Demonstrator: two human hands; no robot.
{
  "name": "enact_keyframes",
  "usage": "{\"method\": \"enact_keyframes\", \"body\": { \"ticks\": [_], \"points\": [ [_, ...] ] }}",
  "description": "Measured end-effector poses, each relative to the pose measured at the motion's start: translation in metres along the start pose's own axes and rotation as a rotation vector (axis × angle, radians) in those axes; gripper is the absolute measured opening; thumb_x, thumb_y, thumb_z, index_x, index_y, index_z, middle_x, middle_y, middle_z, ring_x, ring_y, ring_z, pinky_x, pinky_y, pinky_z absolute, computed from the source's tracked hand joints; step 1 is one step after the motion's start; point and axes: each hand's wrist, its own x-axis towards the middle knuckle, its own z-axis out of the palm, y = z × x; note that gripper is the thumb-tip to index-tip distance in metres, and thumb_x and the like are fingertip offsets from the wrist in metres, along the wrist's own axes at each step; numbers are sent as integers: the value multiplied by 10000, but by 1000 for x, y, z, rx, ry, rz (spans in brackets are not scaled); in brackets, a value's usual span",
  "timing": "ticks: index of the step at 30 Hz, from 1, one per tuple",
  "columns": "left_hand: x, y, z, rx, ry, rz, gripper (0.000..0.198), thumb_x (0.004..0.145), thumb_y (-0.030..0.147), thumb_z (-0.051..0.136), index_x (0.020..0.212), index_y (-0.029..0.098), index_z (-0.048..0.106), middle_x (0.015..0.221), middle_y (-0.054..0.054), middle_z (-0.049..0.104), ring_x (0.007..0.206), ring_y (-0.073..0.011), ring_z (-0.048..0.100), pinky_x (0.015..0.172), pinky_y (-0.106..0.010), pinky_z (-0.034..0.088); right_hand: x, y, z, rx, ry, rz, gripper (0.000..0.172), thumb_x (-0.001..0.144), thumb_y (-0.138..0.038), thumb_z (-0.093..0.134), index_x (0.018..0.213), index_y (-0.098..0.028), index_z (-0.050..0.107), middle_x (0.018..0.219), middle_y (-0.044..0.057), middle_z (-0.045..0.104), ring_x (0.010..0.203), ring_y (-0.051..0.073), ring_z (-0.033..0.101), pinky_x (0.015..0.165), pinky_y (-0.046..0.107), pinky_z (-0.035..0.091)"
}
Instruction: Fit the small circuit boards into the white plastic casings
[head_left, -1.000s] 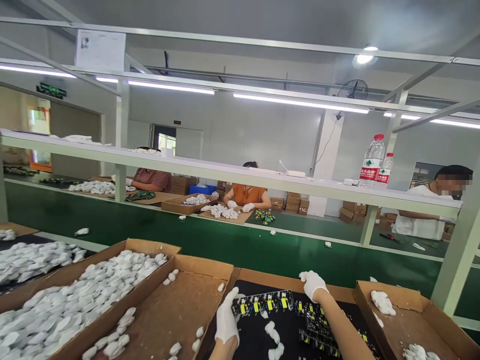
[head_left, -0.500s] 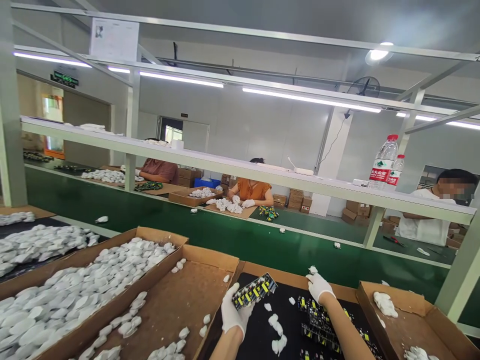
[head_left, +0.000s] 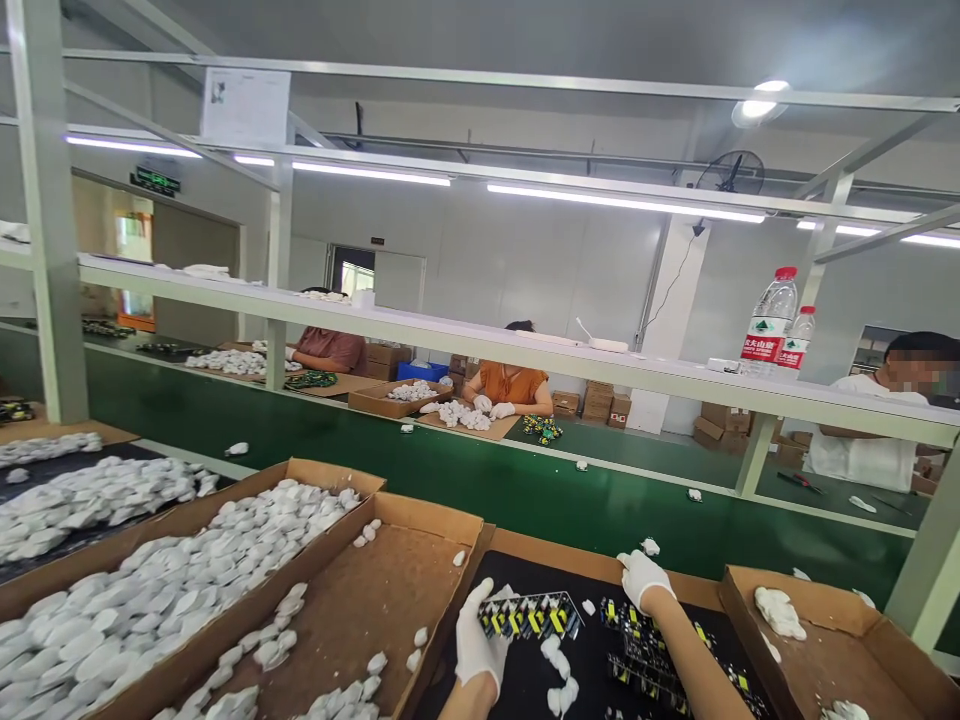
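White-gloved, gripping a yellow-dotted circuit board by its left end with the left hand at lower centre of the frame, and holding out the right hand, loosely curled, by a white piece, with contact impossible to tell.

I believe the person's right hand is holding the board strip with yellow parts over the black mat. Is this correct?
Not quite: in the head view, it is the left hand, not the right hand, that holds the board strip with yellow parts over the black mat.
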Motion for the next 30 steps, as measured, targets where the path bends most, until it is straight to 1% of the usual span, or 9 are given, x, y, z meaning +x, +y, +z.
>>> {"method": "enact_keyframes", "body": {
  "ticks": [3,6,10,13,16,19,21,26,30],
  "points": [
    [-4,-2,-5,7,13,10,49,724,179,600,757,183,563,612,-8,651,591,-189,668,640,-324,540,-8,0,2,3,-15,-15,300,916,-320,545,1187,-190,558,1208,82,581,1039,219,591,889,437,498],
    [-8,-4,-7,14,-1,1,51,720,152,603,747,176,568,596,3,632,569,-171,655,646,-313,541,-15,-2,0,17,-29,-7,322,917,-325,543,1213,-198,540,1232,85,566,1058,226,582,898,444,492],
    [-12,-4,-6,39,-28,-23,43,733,141,604,735,168,571,582,5,617,537,-156,639,645,-301,540,-16,-2,-9,65,-91,-19,316,911,-319,552,1201,-192,549,1256,89,554,1071,229,574,903,450,491],
    [-14,-1,-6,63,-31,-35,24,752,165,600,765,167,580,588,-1,623,542,-165,644,640,-310,542,-16,6,-17,99,-117,-32,325,910,-316,553,1209,-188,544,1272,92,543,1084,234,567,908,458,488],
    [-13,1,-6,77,-22,-47,39,765,193,596,781,169,570,609,-19,643,538,-177,647,627,-328,543,-21,19,-21,93,-116,12,332,911,-319,552,1216,-190,540,1280,93,537,1096,239,560,919,468,479],
    [-10,1,-9,76,-12,-40,54,773,202,597,788,186,548,638,-29,664,543,-179,649,610,-331,541,-26,26,-21,63,-97,78,341,907,-325,556,1217,-184,538,1272,94,542,1099,244,559,923,478,473],
    [-7,1,-10,72,-12,-33,55,776,201,593,804,188,548,651,-32,670,556,-182,655,607,-332,542,-28,26,-19,47,-74,106,348,909,-332,553,1222,-181,535,1266,94,545,1099,246,559,925,482,470],
    [-4,1,-13,69,-39,-48,86,771,214,594,816,142,585,652,-56,663,591,-212,672,626,-360,554,-28,21,-17,33,-42,128,344,911,-333,549,1219,-182,535,1261,93,549,1086,240,566,914,471,479],
    [-3,1,-14,67,-24,-21,80,765,211,596,815,157,568,674,-46,651,629,-212,676,632,-359,558,-29,19,-19,41,-37,135,321,911,-324,551,1200,-185,548,1254,90,553,1085,236,566,915,464,479]
  ]
}}
